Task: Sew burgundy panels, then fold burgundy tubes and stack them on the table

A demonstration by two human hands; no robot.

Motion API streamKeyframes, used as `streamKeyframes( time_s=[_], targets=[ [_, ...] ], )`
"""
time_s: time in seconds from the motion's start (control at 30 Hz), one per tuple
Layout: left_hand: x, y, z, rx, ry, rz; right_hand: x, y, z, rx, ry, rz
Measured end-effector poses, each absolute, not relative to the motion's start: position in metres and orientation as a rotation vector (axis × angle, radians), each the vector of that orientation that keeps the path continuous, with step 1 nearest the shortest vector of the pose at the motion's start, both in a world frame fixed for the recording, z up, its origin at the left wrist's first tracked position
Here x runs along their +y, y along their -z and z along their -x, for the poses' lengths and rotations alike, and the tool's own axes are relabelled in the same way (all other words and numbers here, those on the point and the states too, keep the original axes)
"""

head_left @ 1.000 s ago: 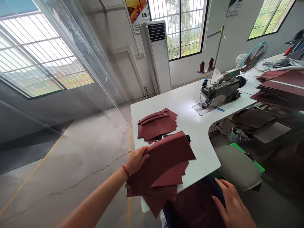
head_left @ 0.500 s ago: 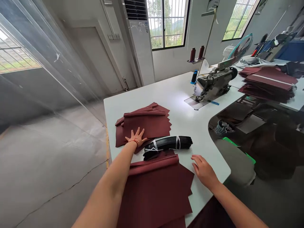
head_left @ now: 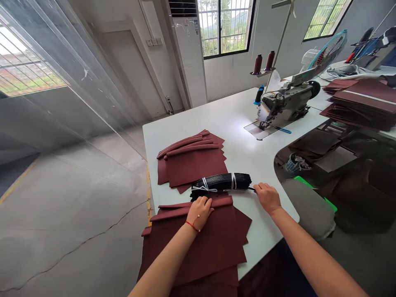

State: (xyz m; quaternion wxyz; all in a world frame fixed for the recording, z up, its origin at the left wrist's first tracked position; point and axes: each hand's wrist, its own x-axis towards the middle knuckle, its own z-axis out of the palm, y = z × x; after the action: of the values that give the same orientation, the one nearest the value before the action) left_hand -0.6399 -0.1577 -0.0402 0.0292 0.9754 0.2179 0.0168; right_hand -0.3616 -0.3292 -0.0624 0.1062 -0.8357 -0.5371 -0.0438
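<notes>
A bundle of black plastic strips tied with white string [head_left: 220,182] is held at its right end by the right hand [head_left: 267,198], its fingers drawn closed around a thin black tail. The bundle lies across the far edge of a near stack of maroon leatherette sheets [head_left: 198,247], on which the left hand [head_left: 199,213] is laid, its fingers together and slightly curled over a folded strip. That stack overhangs the left edge of a white worktable [head_left: 266,231]. A second maroon stack [head_left: 193,165] is placed just beyond the bundle. Open tabletop is left to the right, towards a grey industrial sewing machine [head_left: 286,105]. Small print on a white floor-standing air conditioner [head_left: 190,70] cannot be read.
</notes>
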Motion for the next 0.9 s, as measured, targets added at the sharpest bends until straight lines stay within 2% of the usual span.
streamKeyframes(
  time_s=[0.2,0.47,0.67,0.9],
  targets=[
    [-0.167,0.008,0.643,0.681,0.0,-3.071,-0.436,0.085,0.328,-1.36,0.06,2.562],
    [-0.247,-0.039,0.694,0.759,-0.003,-3.09,-0.546,0.095,0.368,-1.276,-0.074,2.438],
    [-0.314,-0.059,0.717,0.804,0.132,-2.946,-0.521,0.103,0.394,-1.292,-0.178,2.456],
    [-0.346,-0.075,0.718,0.728,0.209,-2.714,-0.492,0.088,0.406,-1.184,-0.154,2.601]
  ],
)
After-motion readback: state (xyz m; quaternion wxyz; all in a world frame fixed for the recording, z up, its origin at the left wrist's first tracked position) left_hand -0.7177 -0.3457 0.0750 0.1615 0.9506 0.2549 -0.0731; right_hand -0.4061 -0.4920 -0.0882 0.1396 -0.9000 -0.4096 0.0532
